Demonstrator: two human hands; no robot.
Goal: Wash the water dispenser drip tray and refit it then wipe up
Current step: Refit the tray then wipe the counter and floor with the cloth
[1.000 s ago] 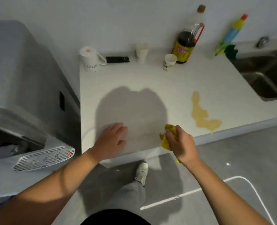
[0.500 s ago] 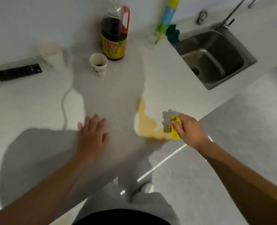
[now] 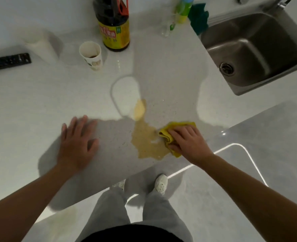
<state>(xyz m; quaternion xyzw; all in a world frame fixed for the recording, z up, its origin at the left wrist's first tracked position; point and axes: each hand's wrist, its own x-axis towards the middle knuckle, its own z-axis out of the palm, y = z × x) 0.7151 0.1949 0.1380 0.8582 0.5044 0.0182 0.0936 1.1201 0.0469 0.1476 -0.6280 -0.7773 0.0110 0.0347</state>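
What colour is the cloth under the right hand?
Yellow. The folded yellow cloth sits pressed under the right hand at the brownish spill's edge; head view.

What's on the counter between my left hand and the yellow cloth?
In the head view, the brownish spill lies between the left hand and the yellow cloth under the right hand. The cloth touches the spill's right edge; counter nearer the left hand is bare.

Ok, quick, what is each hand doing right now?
Left hand: open, flat on the white countertop, holding nothing.
Right hand: pressing the crumpled yellow cloth onto the brownish spill.
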